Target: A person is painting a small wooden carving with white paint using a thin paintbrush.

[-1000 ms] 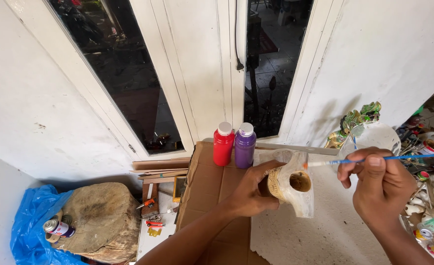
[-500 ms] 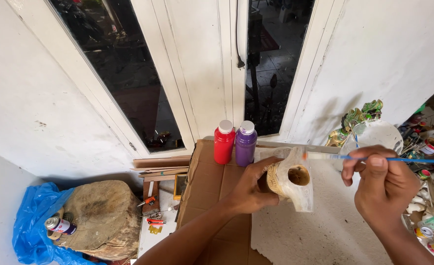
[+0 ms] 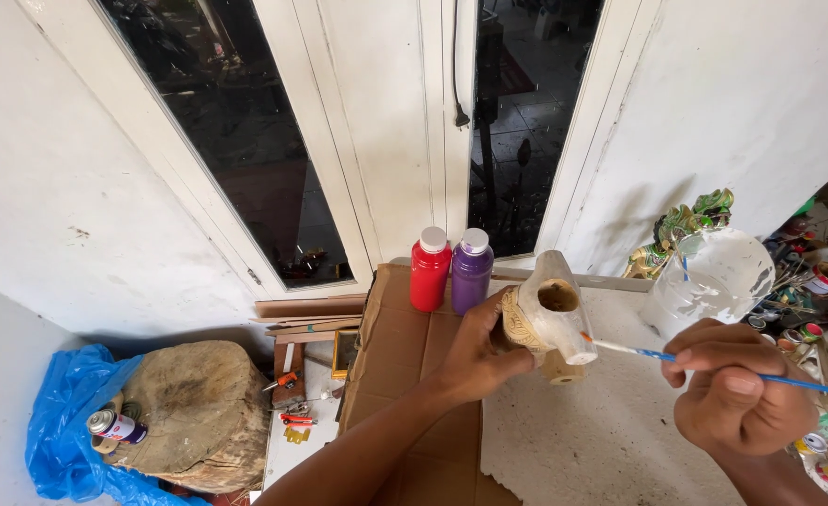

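Observation:
My left hand (image 3: 478, 351) grips a white carved wooden figure (image 3: 556, 314) with a hollow opening at its top, holding it above a cardboard sheet (image 3: 405, 375). My right hand (image 3: 737, 394) pinches a thin blue-handled paintbrush (image 3: 657, 354); its tip touches the lower right edge of the figure. A red paint bottle (image 3: 430, 269) and a purple paint bottle (image 3: 471, 272) stand side by side just behind the figure.
A clear plastic cup (image 3: 709, 276) stands right of the figure on a white surface (image 3: 601, 440). Small paint cans and clutter (image 3: 821, 309) crowd the right edge. At lower left, a wood stump (image 3: 194, 412) on a blue bag (image 3: 63, 422), with a spray can (image 3: 114, 426). Glass doors (image 3: 245, 141) stand behind.
My left hand has turned the figure so its opening faces more upward. My right hand has dropped lower, bringing the brush tip onto the figure's lower right edge.

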